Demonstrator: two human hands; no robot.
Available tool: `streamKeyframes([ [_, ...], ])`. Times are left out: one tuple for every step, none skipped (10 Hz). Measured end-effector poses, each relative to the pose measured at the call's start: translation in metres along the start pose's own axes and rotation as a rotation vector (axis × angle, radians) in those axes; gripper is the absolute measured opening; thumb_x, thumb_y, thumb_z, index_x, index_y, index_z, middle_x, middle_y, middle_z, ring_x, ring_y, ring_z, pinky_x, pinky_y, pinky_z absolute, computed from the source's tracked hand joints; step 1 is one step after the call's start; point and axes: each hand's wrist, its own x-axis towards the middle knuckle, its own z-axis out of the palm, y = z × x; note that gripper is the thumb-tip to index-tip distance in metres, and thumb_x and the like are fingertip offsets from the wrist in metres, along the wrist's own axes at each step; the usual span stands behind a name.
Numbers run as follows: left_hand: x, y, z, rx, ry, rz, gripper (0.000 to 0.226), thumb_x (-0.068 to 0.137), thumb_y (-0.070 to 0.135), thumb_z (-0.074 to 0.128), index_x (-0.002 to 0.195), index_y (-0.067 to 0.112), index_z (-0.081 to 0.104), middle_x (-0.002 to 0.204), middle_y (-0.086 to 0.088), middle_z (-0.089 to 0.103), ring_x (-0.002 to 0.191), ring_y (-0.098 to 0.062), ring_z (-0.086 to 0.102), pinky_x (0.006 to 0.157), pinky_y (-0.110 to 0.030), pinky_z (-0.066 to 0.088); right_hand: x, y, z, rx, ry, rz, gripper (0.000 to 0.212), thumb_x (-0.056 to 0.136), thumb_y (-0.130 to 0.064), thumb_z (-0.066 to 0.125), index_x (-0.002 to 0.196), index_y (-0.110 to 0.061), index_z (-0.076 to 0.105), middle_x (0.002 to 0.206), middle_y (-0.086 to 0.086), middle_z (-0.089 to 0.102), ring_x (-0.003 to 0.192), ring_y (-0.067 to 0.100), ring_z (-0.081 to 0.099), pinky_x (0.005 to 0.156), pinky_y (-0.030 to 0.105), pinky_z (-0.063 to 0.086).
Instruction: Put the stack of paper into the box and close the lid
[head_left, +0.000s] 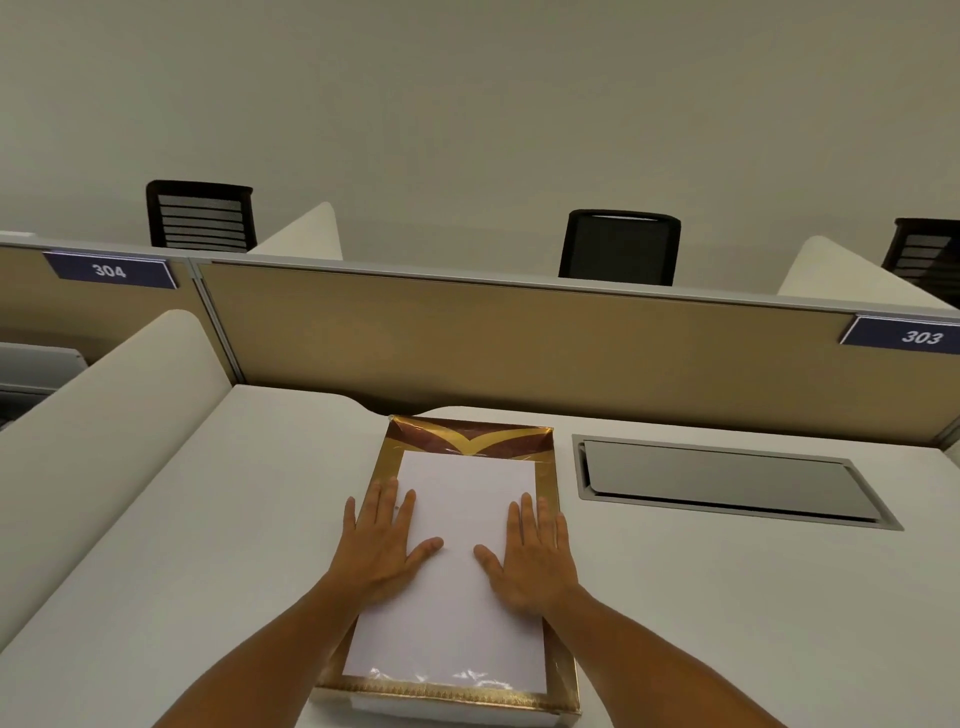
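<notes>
A white stack of paper (457, 587) lies on a flat gold and brown box (470, 436) in the middle of the white desk. The box's patterned gold border shows around the paper on the far, right and near sides. My left hand (382, 545) rests flat on the left part of the paper, its fingers spread and reaching over the left edge. My right hand (532, 556) lies flat on the right part, fingers spread. Whether the paper sits inside the box or on its lid, I cannot tell.
A grey cable hatch (727, 480) is set into the desk (208, 545) to the right of the box. A tan partition (519, 338) closes the far side, a white divider (104, 415) the left. Black chairs (618, 247) stand beyond.
</notes>
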Motion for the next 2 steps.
streamKeyframes([
  [0.003, 0.008, -0.018, 0.002, -0.088, -0.011, 0.122, 0.054, 0.092, -0.015, 0.154, 0.023, -0.002, 0.164, -0.009, -0.009, 0.150, -0.033, -0.008, 0.117, -0.058, -0.004, 0.006, 0.005, -0.016, -0.024, -0.143, -0.028, 0.119, 0.064, -0.089, -0.010, 0.159, -0.017, -0.011, 0.166, 0.009, -0.023, 0.152, 0.034, -0.023, 0.120, 0.053, -0.012],
  [0.006, 0.014, -0.027, 0.000, -0.100, -0.022, 0.115, 0.061, 0.089, -0.004, 0.154, 0.022, 0.002, 0.164, -0.008, -0.005, 0.150, -0.033, -0.006, 0.118, -0.059, -0.002, 0.008, 0.010, -0.031, 0.079, -0.231, -0.047, 0.098, 0.088, -0.077, 0.026, 0.160, -0.017, -0.004, 0.168, 0.008, -0.015, 0.154, 0.034, -0.015, 0.122, 0.053, -0.003],
])
